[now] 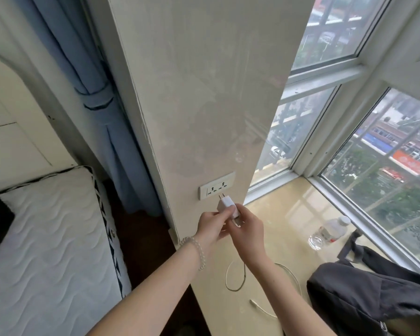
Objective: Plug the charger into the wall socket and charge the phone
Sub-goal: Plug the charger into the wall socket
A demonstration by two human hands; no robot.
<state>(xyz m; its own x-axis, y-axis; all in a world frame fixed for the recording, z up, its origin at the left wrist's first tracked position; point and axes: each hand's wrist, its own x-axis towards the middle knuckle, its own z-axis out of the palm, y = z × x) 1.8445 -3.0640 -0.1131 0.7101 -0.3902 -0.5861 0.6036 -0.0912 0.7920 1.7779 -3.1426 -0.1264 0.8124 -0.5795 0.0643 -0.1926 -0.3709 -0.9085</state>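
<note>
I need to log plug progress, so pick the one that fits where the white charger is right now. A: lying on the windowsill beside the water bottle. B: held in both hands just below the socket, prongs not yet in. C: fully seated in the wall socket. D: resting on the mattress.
B: the charger is pinched between the left hand and right hand, its prongs bare just under the wall socket.
</note>
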